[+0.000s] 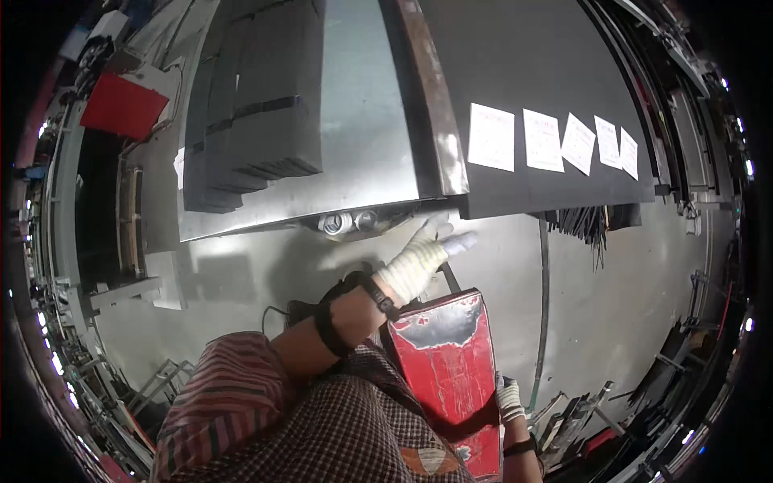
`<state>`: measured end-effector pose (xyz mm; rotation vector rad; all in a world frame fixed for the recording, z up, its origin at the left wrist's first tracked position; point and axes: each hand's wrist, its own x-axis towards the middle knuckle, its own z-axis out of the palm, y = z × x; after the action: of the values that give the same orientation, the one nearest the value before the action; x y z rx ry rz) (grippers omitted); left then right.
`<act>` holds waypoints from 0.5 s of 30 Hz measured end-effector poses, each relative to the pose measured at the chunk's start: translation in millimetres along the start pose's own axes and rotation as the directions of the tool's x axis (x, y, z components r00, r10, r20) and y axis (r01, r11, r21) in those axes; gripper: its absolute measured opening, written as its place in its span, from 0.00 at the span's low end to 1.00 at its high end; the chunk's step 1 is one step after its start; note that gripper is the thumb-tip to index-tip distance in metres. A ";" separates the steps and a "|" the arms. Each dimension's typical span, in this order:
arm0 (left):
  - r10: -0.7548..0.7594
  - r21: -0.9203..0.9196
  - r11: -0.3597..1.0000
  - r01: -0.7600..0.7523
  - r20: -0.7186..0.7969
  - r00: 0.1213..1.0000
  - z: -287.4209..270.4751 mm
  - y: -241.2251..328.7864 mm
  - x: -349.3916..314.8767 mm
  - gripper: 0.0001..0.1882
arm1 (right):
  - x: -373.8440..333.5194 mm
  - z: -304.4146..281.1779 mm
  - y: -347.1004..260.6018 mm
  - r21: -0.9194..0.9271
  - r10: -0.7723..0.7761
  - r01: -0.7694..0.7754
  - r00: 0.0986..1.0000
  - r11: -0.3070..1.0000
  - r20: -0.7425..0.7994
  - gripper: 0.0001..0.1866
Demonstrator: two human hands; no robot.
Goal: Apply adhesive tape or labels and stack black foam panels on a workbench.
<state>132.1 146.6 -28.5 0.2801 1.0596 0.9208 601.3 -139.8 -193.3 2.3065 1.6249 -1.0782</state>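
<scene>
My left hand (pixel 419 262), in a pale striped glove with greyish fingertips, reaches forward just below the near corner of the metal table. Its fingers are spread and nothing shows in them. Beneath it and to the right is a long red-topped stool (pixel 447 366), its covering scuffed and worn to black at the far end, with dark metal legs. My right hand (pixel 509 400), gloved too, grips the stool's right edge; some of its fingers are hidden against that side.
A grey metal table (pixel 362 121) ahead bears a stack of dark strapped sheets (pixel 270 133). Right of it, a black surface (pixel 531 64) carries several white papers (pixel 491 137). Thin dark strips (pixel 584 225) hang below. Round metal parts (pixel 336 223) show under the table edge.
</scene>
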 end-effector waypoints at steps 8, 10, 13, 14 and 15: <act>-0.010 -0.394 0.906 -0.154 -0.383 0.924 26.6 0.6 79.2 0.32 | 10.4 -99.8 -114.6 -0.204 0.046 -0.046 0.999 0.978 -0.007 0.27; -0.032 -0.405 0.905 -0.131 -0.371 0.928 12.7 -2.0 76.3 0.27 | 19.5 -90.3 -79.7 -0.176 0.006 0.000 0.999 0.984 0.032 0.27; 0.550 0.631 0.631 -0.453 0.049 0.834 -34.7 -50.3 78.1 0.22 | 37.6 -114.4 -87.7 -0.062 -0.066 0.074 0.991 0.995 0.112 0.23; 0.318 0.122 0.940 -0.318 0.022 0.948 -40.1 -57.5 70.3 0.17 | 45.0 -127.6 -93.4 -0.148 -0.068 0.099 0.977 0.984 0.202 0.21; 0.009 -0.272 0.959 -0.083 -0.265 0.964 34.1 -42.1 36.7 0.14 | 49.3 -136.0 -98.5 -0.135 -0.037 0.066 0.977 0.989 0.208 0.21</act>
<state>188.7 156.2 -60.0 -0.0563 1.1492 1.1593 589.7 4.0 -94.3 2.0025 1.6325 -1.1298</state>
